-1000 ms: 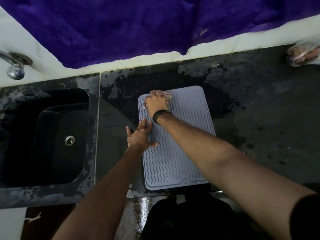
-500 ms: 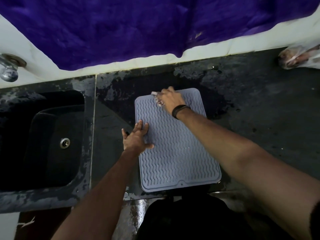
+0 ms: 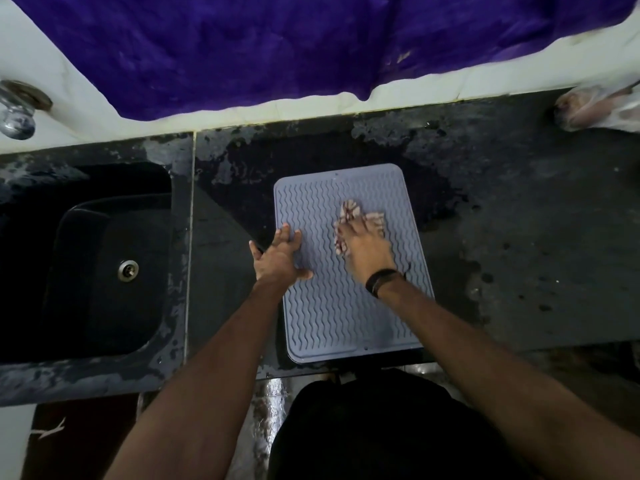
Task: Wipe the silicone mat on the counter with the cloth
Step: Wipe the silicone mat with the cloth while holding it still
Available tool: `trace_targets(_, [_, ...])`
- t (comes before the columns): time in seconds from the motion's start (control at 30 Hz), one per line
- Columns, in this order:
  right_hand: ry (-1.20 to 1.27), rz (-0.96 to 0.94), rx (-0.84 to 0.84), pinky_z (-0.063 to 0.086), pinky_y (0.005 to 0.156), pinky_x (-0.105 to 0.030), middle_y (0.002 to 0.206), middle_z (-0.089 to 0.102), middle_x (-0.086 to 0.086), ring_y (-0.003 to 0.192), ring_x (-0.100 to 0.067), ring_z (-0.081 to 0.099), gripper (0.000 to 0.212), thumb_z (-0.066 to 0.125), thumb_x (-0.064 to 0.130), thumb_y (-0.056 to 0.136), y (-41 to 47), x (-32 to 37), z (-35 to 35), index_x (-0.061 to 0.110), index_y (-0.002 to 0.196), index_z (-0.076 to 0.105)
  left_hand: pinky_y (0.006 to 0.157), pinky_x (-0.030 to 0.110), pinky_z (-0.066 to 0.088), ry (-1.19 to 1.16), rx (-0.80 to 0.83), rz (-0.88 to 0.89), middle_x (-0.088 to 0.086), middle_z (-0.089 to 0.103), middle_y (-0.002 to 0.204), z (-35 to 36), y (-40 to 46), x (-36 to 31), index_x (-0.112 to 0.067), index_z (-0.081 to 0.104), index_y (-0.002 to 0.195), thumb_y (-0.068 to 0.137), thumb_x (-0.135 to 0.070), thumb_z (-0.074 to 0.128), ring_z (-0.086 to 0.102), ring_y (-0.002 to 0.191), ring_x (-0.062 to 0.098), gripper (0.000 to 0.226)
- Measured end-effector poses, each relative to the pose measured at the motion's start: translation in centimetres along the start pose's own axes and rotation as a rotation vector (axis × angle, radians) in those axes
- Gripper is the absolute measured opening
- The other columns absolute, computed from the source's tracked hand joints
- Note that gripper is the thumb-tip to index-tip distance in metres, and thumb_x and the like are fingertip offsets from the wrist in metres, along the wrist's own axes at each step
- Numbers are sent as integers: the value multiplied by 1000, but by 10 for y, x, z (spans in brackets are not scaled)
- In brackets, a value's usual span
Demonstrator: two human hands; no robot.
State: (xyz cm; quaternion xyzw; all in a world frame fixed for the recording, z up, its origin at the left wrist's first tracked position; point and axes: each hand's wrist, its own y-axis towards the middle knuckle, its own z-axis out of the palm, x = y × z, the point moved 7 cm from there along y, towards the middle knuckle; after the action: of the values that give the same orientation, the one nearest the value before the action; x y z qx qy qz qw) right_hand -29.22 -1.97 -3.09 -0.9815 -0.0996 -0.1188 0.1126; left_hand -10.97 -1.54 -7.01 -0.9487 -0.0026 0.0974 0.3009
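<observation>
Two hands are at work on the silicone mat [image 3: 349, 271], which lies flat on the dark table [image 3: 519, 237] just right of the sink [image 3: 104, 265], its near edge close to the table's front edge. We press the cloth [image 3: 360, 220] onto the upper middle of the mat under the right hand [image 3: 367, 251]; that grip lies flat, fingers extended over the bunched fabric and not curled round it. The left hand [image 3: 280, 258] rests with fingers straight across the mat's left edge, holding nothing, and in our judgement serves to anchor the mat. To do this step well, we advise keeping that anchor firm, running the strokes along the wavy ridges so the cloth reaches the grooves, and overlapping passes down toward the near end, which we judge not yet covered. Most of the cloth is hidden beneath the palm, so its size and dampness cannot be told. We cannot make out any dirt on the mat in this dim light. A tap [image 3: 17, 112] and a pale bag [image 3: 595, 105] are cut off at the frame edges.
</observation>
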Motion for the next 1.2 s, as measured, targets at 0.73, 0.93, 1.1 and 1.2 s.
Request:
trace_targets(0.73, [-8, -88, 82, 48, 96, -44, 141, 48, -5, 133, -31, 40, 56, 53, 14, 86, -127, 41, 39, 19, 141, 46, 115, 62, -17, -4, -19, 45, -7, -14, 169, 2, -1, 2, -35, 6, 161, 85, -56, 70, -7, 156, 12, 102])
trace_targets(0.93, [-45, -100, 22, 54, 90, -42, 129, 61, -6, 121, -32, 54, 56, 66, 7, 73, -153, 27, 15, 17, 128, 61, 116, 64, -14, 0, -2, 79, -4, -14, 169, -1, -7, 0, -33, 4, 162, 88, -57, 67, -8, 156, 14, 99])
trace_targets(1.1, [-43, 122, -77, 48, 94, -42, 136, 53, -4, 124, -27, 45, 62, 61, 5, 79, -97, -12, -14, 21, 138, 51, 117, 66, -12, 32, 13, 81, -3, -16, 169, -3, -10, -3, -32, 4, 162, 90, -57, 65, -10, 156, 14, 97])
trace_targets(1.2, [-55, 193, -45, 43, 100, -43, 136, 49, -7, 127, -28, 39, 65, 65, 7, 81, -79, -27, -10, 24, 141, 47, 115, 68, -13, 44, 21, 77, -3, -17, 169, -3, -11, -4, -32, 4, 162, 90, -58, 64, -11, 156, 14, 97])
